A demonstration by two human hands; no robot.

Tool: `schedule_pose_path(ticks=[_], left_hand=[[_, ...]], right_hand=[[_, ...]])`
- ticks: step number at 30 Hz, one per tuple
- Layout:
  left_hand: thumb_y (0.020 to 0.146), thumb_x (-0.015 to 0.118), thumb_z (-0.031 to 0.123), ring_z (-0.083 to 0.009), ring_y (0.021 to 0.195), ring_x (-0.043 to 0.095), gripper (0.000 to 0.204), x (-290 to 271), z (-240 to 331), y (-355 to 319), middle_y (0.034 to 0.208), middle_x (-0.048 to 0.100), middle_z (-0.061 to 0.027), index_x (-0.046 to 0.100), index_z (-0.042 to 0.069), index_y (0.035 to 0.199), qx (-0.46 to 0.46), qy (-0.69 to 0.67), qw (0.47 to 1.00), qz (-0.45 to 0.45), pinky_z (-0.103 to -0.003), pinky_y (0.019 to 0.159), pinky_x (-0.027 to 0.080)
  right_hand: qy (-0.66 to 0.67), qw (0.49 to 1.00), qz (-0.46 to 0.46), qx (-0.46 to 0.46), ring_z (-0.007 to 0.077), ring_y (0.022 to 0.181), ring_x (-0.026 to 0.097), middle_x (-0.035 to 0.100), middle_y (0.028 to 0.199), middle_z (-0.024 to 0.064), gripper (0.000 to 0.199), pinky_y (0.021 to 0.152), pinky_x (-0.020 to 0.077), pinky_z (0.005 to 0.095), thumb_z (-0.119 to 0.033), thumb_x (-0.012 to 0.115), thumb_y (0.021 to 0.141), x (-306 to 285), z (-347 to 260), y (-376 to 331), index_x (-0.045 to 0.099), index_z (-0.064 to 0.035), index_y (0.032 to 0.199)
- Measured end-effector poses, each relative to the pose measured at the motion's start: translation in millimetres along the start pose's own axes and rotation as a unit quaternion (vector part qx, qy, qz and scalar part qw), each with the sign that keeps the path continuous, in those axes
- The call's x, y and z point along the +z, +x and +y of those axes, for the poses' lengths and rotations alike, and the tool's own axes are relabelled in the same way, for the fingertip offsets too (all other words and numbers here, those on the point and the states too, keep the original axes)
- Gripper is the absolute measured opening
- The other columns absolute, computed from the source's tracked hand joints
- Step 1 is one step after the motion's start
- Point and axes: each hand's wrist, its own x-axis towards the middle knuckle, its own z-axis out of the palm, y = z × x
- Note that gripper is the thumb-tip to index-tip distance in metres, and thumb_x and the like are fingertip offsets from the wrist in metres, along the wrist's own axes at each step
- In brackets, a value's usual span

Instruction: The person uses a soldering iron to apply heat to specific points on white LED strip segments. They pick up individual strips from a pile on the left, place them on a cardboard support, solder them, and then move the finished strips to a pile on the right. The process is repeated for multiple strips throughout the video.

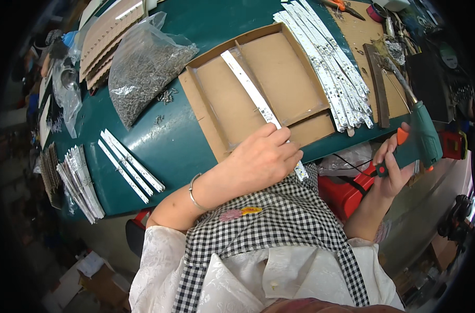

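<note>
My left hand (263, 156) is closed on a narrow white LED strip board (244, 82), which lies slantwise across a shallow cardboard tray (202, 117). The strip's near end sticks out below my fingers, over the table's front edge. In my right hand (392, 169) is a green soldering gun (425, 133) with an orange trigger. Its metal shaft points up and away, over a brown board (360, 52) at the right, apart from the strip. Beside the tray's right side lies a fanned pile of similar white strips (326, 68).
A clear plastic bag of small metal parts (143, 78) sits left of the tray, with a few loose parts near it. Several white strips (128, 161) lie farther left, near a stacked bundle (82, 182). Orange-handled pliers (344, 7) and a dark bar (377, 86) lie at the right.
</note>
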Motion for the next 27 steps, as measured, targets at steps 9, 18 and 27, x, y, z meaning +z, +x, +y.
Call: schedule_pose_path(ticks=[9,18,27], left_hand=[[0.070,0.065,0.011,-0.0196,0.085,0.056,0.039,-52,28,-5,0.106,0.066,-0.0062,0.071,0.000,0.106,0.020,0.058,0.998,0.022,-0.033,0.074,0.046],[0.069,0.064,0.011,-0.0215,0.078,0.058,0.034,-116,36,-98,0.105,0.069,-0.0073,0.070,0.000,0.100,-0.174,0.173,0.969,0.043,-0.036,0.072,0.047],[0.072,0.065,0.004,-0.0183,0.081,0.058,0.020,-98,11,-215,0.101,0.075,-0.0010,0.077,0.007,0.089,-0.379,0.188,0.906,0.016,-0.032,0.076,0.047]], right_hand=[[-0.213,0.969,0.067,-0.105,0.0130,0.086,0.061,0.056,0.095,0.0037,0.048,0.072,0.0520,0.0277,0.014,0.068,0.083,-19,44,41,0.051,0.0037,0.127],[-0.560,0.817,0.032,-0.134,0.0253,0.081,0.066,0.067,0.091,0.0108,0.060,0.076,0.0515,0.0387,-0.019,0.085,0.075,1,54,86,0.055,-0.0018,0.124],[-0.511,0.859,0.007,0.011,0.0139,0.074,0.058,0.059,0.081,0.0032,0.053,0.073,0.0488,0.0314,-0.011,0.079,0.081,-23,79,99,0.050,-0.0004,0.125]])
